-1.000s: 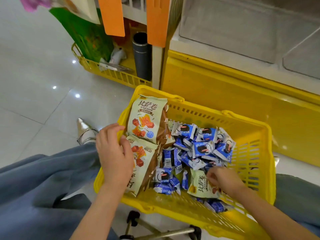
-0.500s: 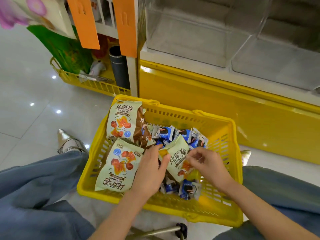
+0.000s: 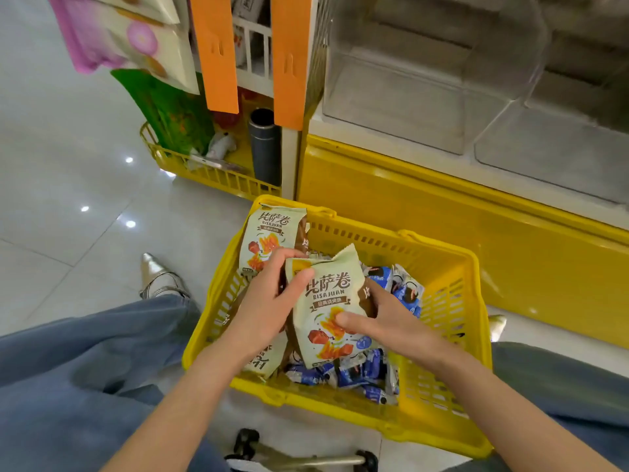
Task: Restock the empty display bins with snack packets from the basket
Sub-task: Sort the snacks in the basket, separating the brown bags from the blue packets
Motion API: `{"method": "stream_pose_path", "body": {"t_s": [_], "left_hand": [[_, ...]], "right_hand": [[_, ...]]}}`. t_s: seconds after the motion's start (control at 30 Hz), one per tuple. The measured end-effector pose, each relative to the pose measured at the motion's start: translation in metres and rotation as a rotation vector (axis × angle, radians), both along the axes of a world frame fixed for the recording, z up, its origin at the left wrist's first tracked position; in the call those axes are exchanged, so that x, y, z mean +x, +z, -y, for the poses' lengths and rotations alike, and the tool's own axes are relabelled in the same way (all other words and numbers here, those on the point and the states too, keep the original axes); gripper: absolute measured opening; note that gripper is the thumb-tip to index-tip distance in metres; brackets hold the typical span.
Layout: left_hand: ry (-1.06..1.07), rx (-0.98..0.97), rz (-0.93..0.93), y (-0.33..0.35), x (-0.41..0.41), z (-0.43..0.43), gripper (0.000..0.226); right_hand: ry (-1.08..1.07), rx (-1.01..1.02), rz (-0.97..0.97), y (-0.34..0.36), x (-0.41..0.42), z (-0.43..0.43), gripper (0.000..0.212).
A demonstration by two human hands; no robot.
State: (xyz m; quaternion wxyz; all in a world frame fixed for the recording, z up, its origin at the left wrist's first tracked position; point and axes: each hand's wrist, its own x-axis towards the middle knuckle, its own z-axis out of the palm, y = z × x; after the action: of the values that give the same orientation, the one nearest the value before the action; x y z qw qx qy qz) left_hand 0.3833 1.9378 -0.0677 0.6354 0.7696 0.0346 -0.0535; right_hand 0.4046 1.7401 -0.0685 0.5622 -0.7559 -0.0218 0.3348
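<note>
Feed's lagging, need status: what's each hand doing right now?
Left hand: grips the cream snack packet at its upper corner.
Right hand: holds the same packet, thumb across front.

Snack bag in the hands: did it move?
Yes. The snack bag rose off the pile by the yellow basket's near wall, up toward its middle, above the blue packets.

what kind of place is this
Most likely a shop's snack aisle: clear display bins over a yellow shelf base, a yellow shopping basket of snack packets, bagged goods hanging nearby.
</note>
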Motion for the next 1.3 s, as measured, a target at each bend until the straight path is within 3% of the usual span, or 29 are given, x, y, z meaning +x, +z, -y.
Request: {"method": "stream_pose_path", "body": {"t_s": [0.13,0.23,0.33,0.5,0.63,0.8,0.97,1.1,1.17,1.23,1.3], "left_hand": [[0.158,0.300,0.072,-0.019,-0.011,-0.022,0.027],[0.168,0.504,-0.063,-0.048,-0.019,-0.042,0.041],[0.155,0.449,-0.186,-0.066,-0.024,-0.045,0.046],[0.204,0.415,-0.176,-0.070,-0.023,-0.043,0.041],[0.296,0.563,-0.104,-0.064,-0.028,-0.061,0.041],[0.272,0.886,-0.123,-0.064,-0.029,-0.064,0.048],[0.300,0.597,-0.163,-0.068,-0.018,-0.069,0.056],[0.229,0.382,-0.240,-0.070,-0.005,-0.077,0.051],[0.235,0.348,-0.239,-0.072,-0.006,-0.076,0.052],[0.244,0.331,-0.232,-0.075,-0.008,-0.077,0.054],[0.240,0.318,-0.235,-0.076,-0.008,-0.078,0.055]], "right_hand": [[-0.146,-0.049,0.037,-0.010,-0.003,-0.020,0.036],[-0.285,-0.017,-0.037,-0.014,-0.004,-0.022,0.050],[-0.309,-0.029,-0.166,-0.020,-0.008,-0.020,0.063],[-0.326,0.042,-0.292,-0.033,-0.022,-0.031,0.053],[-0.353,0.056,-0.260,-0.030,-0.020,-0.041,0.058],[-0.450,0.095,-0.088,-0.010,-0.016,-0.045,0.058],[-0.468,0.128,0.067,0.009,0.020,-0.073,0.066],[-0.454,0.090,0.003,0.000,0.064,-0.112,0.057],[-0.410,-0.115,0.000,-0.009,0.074,-0.128,0.065],[-0.349,-0.438,0.145,-0.018,0.078,-0.135,0.075],[-0.319,-0.542,0.267,-0.023,0.078,-0.138,0.080]]}}
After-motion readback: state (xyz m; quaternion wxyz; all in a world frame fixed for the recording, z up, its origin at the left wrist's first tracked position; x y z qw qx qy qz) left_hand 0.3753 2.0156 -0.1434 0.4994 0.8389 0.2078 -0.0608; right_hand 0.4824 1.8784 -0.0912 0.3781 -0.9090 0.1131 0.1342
